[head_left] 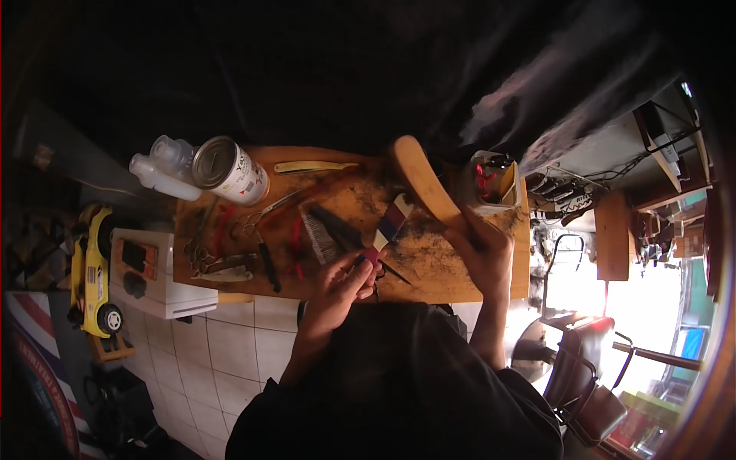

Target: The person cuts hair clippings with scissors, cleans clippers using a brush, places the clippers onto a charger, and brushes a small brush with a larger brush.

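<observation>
My left hand [343,285] is closed in a pinch on the purple end of a small flat striped piece [392,220], banded in cream, dark blue and maroon. It is above the front of the wooden table [437,268]. My right hand [484,249] grips the lower end of a long curved wooden piece [423,180], shaped like a brush back; its underside is hidden. The wooden piece slants up and left, its rounded end towards the far table edge. Left of my left hand lie a comb [318,238], a dark flat tool [335,224] and scissors [251,221].
A tin can [244,184] and plastic bottles [165,178] stand at the back left. A straight razor [314,166] lies near the back edge. At the right is a tub of tools [493,184]. Farther off are a yellow toy car [95,272] and a chair [586,368].
</observation>
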`<action>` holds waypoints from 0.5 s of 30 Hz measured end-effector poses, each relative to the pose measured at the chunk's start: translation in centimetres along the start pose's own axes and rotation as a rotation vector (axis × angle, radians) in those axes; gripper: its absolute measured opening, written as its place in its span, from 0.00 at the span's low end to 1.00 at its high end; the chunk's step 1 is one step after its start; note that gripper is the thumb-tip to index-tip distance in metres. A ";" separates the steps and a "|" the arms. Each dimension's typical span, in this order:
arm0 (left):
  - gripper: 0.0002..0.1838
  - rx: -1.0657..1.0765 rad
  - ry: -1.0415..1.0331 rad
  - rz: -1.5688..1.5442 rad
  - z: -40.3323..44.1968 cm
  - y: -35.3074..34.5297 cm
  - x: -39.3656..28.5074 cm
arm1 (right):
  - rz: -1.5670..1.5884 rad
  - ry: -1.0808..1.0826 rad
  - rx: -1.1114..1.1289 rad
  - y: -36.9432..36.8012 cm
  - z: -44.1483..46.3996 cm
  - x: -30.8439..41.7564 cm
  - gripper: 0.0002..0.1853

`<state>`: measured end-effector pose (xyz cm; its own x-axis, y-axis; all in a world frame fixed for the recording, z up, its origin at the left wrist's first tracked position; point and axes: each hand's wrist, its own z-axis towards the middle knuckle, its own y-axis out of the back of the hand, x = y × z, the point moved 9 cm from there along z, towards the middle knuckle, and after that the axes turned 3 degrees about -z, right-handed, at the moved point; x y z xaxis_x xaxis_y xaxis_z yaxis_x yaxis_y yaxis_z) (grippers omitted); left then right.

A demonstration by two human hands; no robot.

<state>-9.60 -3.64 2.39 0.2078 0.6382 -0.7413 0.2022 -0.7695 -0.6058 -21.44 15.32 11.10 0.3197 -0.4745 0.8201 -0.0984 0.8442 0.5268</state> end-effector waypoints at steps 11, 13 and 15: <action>0.21 0.024 -0.120 -0.159 -0.3 -0.7 -1.1 | 0.070 0.099 0.327 -2.7 -1.4 1.1 0.24; 0.21 0.025 -0.060 -0.096 -0.6 -0.7 -0.5 | 0.005 -0.002 0.149 -1.1 -0.5 0.3 0.25; 0.22 0.145 -0.055 -0.094 -0.3 -1.0 -0.2 | 0.012 -0.055 0.042 -0.2 -0.1 -0.5 0.26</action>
<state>-9.60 -3.02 3.24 0.1413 0.7082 -0.6917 0.0769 -0.7044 -0.7056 -21.45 15.45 10.54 0.2658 -0.4789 0.8367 -0.1416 0.8391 0.5253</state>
